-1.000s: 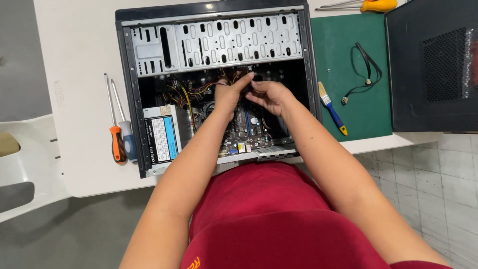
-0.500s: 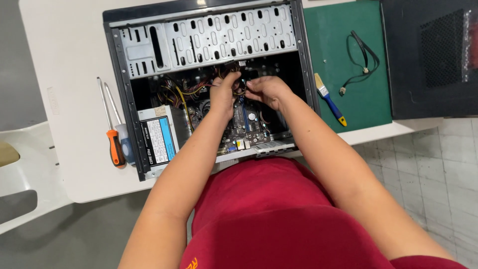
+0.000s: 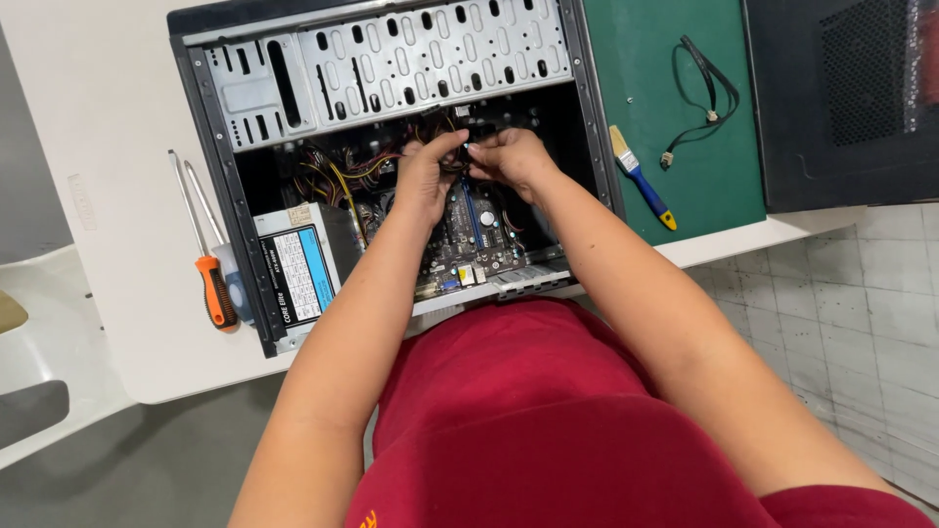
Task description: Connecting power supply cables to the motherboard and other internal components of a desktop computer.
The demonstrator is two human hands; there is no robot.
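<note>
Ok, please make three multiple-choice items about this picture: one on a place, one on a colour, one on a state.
1. Where does the paintbrush lie?
A. on the green mat
B. inside the computer case
C. on the floor

2. What colour is the screwdriver handle?
A. green
B. orange
C. white

3. In what state is the case?
A. closed
B. upright
C. open on its side

Key: 1 A, the brush rests on the mat right of the case. 2 B, the orange grip lies left of the case. 3 C, the left hand and right hand reach into its uncovered inside.
</note>
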